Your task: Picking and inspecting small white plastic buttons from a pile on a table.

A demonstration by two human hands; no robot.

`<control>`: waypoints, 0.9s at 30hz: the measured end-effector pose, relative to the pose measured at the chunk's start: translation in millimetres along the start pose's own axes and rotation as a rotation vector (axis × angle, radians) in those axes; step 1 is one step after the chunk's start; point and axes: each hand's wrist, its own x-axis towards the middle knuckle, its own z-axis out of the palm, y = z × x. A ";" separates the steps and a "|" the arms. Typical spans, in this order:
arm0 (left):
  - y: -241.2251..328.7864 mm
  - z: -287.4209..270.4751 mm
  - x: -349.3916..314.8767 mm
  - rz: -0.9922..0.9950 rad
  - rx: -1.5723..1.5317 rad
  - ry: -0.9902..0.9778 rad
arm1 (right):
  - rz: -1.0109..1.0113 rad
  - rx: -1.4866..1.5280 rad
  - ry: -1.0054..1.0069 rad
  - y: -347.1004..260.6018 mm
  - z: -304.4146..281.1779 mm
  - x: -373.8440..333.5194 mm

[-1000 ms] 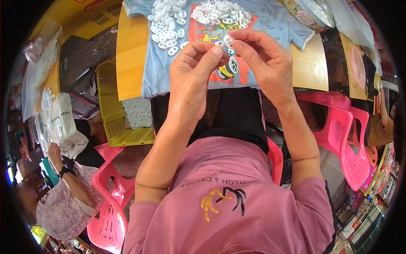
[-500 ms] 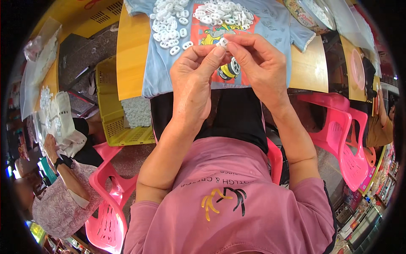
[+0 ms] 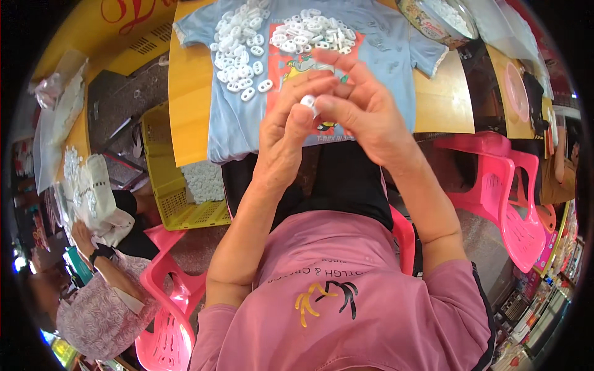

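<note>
In front of my chest, both hands meet at a small white plastic piece (image 3: 309, 100). My left hand (image 3: 286, 127) is closed on it, the thumb pressed below it. The thumb of my right hand (image 3: 369, 111) bears on the piece's right side, while its upper fingers stretch out slightly blurred. Beyond the hands, a loose heap of white two-holed oval pieces (image 3: 237, 52) lies on the left of a blue T-shirt (image 3: 387, 68). A second heap of similar pieces (image 3: 314, 31) sits on the shirt's print. My fingers partly hide the held piece.
Under the shirt is a wooden table (image 3: 450, 93). A patterned tub (image 3: 433, 21) of white pieces stands far right. Left of my legs is a yellow crate (image 3: 162, 185) with a white-filled bag (image 3: 204, 182). Pink chairs (image 3: 489, 179) flank me; another person (image 3: 102, 297) sits left.
Both hands have come down and slightly left, nearer my body, with the white piece. The right hand's upper fingers have spread away from it.
</note>
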 end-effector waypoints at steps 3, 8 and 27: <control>-0.9 -2.6 -2.6 0.038 -0.043 -0.086 | 0.047 0.103 -0.018 0.6 8.7 -1.5; 5.5 -10.2 -7.4 0.038 -0.081 -0.129 | 0.027 0.224 -0.017 7.4 17.2 -2.3; 77.5 -79.9 -55.5 -0.006 0.138 0.168 | -0.158 -0.551 0.195 -5.2 -38.8 1.6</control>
